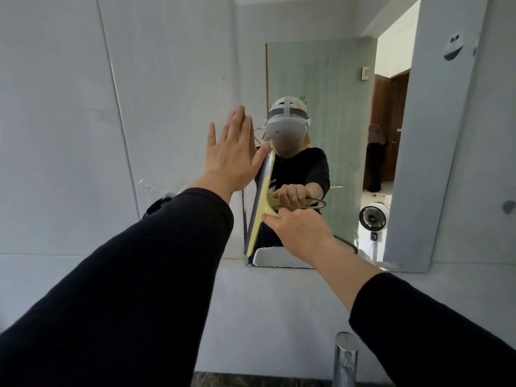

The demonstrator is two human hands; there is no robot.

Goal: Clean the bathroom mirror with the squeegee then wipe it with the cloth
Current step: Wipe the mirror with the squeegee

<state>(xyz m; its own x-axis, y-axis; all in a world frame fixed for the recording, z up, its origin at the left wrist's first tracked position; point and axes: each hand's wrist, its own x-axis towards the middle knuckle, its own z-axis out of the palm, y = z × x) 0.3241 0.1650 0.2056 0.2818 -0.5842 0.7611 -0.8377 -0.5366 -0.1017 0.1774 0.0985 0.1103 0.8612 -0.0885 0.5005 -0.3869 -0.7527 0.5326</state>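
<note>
The frameless bathroom mirror [335, 65] hangs on the pale tiled wall, ahead and to the right. A yellow squeegee [262, 202] stands nearly upright against the glass near the mirror's left edge, its blade running from near the bottom edge up to my left thumb. My right hand [298, 233] grips its handle from the right. Flat and with fingers spread, my left hand [231, 155] rests against the wall at the mirror's left edge, thumb touching the blade's top. No cloth is in view.
A chrome tap [345, 356] rises at the bottom centre. A dark fitting [157, 205] sits on the wall behind my left forearm. On the wall right of the mirror are a round hook [453, 46] and a small grey knob [508, 206].
</note>
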